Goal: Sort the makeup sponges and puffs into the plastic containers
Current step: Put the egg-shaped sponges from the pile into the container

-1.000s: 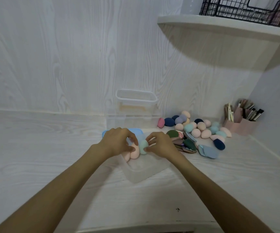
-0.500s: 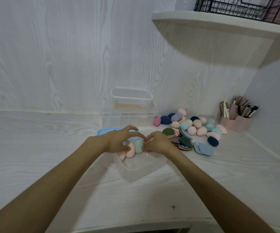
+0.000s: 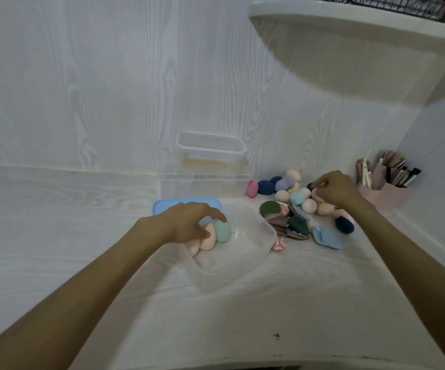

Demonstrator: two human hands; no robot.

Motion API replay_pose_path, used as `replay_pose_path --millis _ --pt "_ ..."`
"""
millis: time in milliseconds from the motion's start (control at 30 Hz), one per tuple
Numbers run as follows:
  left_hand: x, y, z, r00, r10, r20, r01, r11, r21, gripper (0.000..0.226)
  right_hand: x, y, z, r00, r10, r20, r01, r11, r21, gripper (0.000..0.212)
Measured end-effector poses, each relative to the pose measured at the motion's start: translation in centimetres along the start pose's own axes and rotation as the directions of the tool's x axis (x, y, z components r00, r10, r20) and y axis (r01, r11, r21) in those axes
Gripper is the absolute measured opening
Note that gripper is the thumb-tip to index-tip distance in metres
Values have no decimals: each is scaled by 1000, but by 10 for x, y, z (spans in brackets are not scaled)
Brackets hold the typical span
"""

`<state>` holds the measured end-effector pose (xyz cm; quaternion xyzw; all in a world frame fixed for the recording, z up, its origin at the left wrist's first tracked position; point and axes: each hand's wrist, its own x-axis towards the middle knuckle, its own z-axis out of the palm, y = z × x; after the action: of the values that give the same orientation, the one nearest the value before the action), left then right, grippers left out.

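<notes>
Resting under left fingers point(image 3: 217, 215): green sponge point(image 3: 222, 231).

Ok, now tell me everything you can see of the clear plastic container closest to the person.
The clear plastic container is a lidless, rectangular tub of frosted see-through plastic with rounded corners. It sits on the white tabletop, turned at an angle to the wall. Along its left side stand pink sponges and a mint-green sponge; the rest of it looks bare. The left hand rests on those sponges. A blue lid lies just behind it.
</notes>
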<state>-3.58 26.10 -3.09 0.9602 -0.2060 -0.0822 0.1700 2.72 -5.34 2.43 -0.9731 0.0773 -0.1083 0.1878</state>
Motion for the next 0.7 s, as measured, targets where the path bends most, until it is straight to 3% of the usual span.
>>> replay_pose_path --millis 67,133,333,467,567,700 --pt "0 1 1 1000 2 -6 -2 1000 9 44 18 25 17 992 29 121 -8 986 -168 33" --pt "0 2 1 1000 5 -5 -5 1000 -7 43 24 35 36 986 26 166 11 976 -217 42" --pt "-4 4 -1 1000 -4 -27 3 1000 -30 43 31 43 65 999 -1 34 9 969 -248 37" --pt "-7 9 1 997 -56 -53 54 997 -46 43 33 44 62 996 -52 68 69 958 -279 33" --pt "-11 19 5 991 -105 -88 103 994 -19 43 21 33 35 999 -32 37 39 974 -223 36" --pt "-15 35 19 969 -170 -180 170 985 -17 41 -18 -17 -17 997 -80 15 79 996 28 36"
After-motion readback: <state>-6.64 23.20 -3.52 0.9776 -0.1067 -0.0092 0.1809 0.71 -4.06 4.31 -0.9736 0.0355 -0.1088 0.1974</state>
